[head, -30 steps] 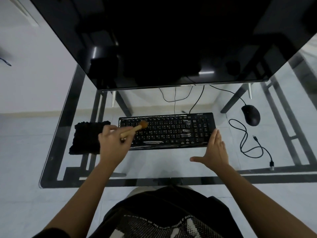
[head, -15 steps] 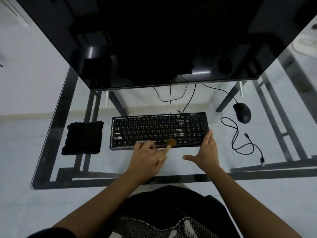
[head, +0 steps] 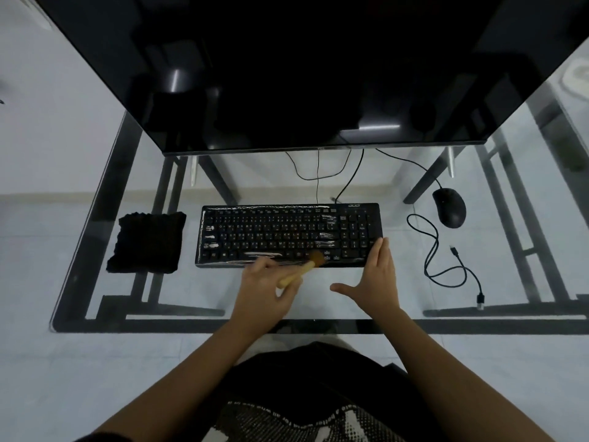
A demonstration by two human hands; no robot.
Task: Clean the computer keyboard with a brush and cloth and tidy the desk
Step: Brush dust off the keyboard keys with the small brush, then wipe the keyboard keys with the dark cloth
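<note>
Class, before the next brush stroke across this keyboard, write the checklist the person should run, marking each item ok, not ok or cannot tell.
1. Left hand grips the brush: ok.
2. Bristles sit on the keyboard's front row: ok.
3. Right hand, fingers straight, steadies the keyboard's right front corner: ok.
4. Black cloth lies left of the keyboard, ready: ok.
5. Loose cable lies apart from the keyboard: ok.
6. Dust remaining between keys: cannot tell.
</note>
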